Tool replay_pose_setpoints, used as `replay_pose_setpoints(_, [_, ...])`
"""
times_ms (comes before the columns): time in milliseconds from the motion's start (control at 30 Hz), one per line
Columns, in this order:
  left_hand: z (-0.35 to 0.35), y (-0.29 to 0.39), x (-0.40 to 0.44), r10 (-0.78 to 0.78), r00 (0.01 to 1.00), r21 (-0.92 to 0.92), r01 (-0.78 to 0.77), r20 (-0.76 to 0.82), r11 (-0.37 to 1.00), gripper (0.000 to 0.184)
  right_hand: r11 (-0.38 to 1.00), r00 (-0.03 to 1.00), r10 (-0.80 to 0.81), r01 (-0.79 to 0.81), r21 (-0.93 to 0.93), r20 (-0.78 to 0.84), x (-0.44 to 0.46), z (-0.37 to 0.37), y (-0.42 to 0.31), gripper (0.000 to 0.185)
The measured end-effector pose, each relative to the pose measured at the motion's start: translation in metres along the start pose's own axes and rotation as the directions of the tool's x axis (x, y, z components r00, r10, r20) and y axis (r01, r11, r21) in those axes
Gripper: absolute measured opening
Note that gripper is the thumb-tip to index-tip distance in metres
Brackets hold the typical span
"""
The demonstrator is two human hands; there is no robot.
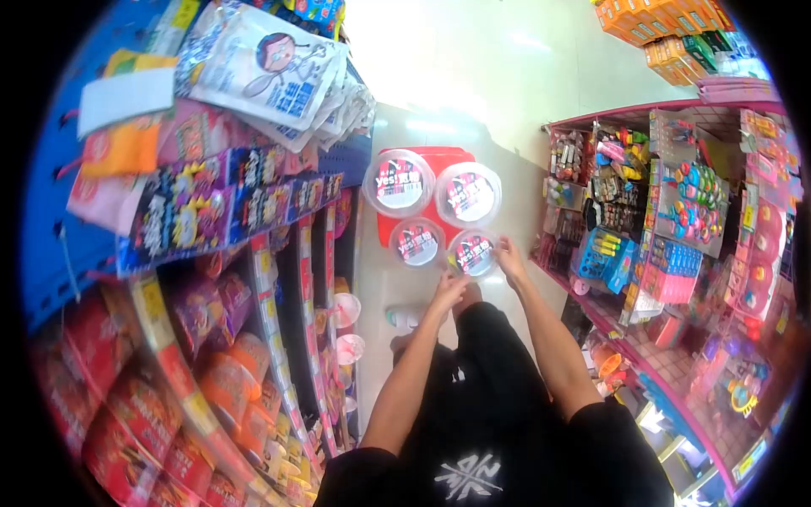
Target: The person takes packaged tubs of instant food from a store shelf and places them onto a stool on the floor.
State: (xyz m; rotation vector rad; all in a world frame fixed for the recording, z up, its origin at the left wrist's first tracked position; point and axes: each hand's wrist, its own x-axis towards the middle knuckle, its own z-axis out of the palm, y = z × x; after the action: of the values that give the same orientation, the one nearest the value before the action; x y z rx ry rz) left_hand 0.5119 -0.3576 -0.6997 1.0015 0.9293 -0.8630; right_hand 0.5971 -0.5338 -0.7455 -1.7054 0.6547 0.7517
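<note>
Several round clear-lidded noodle tubs with red, white and black labels stand in two rows on a red stool-like surface. The near right noodle tub is between my two hands. My left hand has its fingers curled at the tub's lower left edge. On the opposite side, my right hand grips the tub's right edge. Beside it sits the near left tub. Behind are the far left tub and the far right tub. The tubs' undersides are hidden.
Snack shelves with hanging bags run close along my left. To my right is a pink rack of small toys and accessories. Orange boxes are stacked at the far right. The pale floor shines under the lights.
</note>
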Motion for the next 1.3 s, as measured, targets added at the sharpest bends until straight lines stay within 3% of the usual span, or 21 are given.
replay_pose_setpoints(233, [-0.012,-0.001,0.044,-0.025,0.996,-0.072,0.031,0.087,0.997,0.096,0.967,0.997,0.06,-0.07,0.246,0.048,0.049,0.004,0.023,0.036])
replay_pose_setpoints(400, [-0.011,-0.016,0.043,0.045,0.997,-0.284,-0.024,0.068,0.959,0.085,0.987,0.994,-0.077,0.086,0.136,-0.071,0.035,0.014,0.025,0.041])
replay_pose_setpoints(600, [-0.003,-0.034,0.066,-0.089,0.991,-0.644,0.005,-0.098,0.765,0.043,0.991,0.997,-0.052,0.057,0.125,-0.049,0.028,0.017,0.016,0.045])
replay_pose_setpoints(733, [0.001,-0.043,0.078,-0.011,0.995,-0.666,-0.056,-0.095,0.744,0.041,0.985,0.982,-0.17,0.166,-0.053,-0.082,0.037,0.01,0.006,0.042])
replay_pose_setpoints(833, [0.006,-0.038,0.076,0.007,0.997,-0.725,-0.061,-0.077,0.686,0.042,0.943,0.951,-0.297,0.306,0.133,-0.087,0.048,0.02,-0.022,0.039])
replay_pose_setpoints(967, [0.013,-0.038,0.075,0.038,0.993,-0.735,-0.11,-0.113,0.669,0.044,0.965,0.965,-0.262,0.261,0.026,0.006,0.061,0.027,-0.038,0.034])
replay_pose_setpoints(1067, [0.02,-0.026,0.071,0.036,0.989,-0.735,-0.132,-0.144,0.665,0.044,0.959,0.956,-0.27,0.277,0.052,-0.115,0.072,0.035,-0.035,0.032])
replay_pose_setpoints(1300, [0.026,-0.019,0.08,0.1,0.984,-0.741,-0.178,-0.149,0.647,0.045,0.947,0.945,-0.32,0.317,-0.047,-0.064,0.098,0.029,-0.038,0.029])
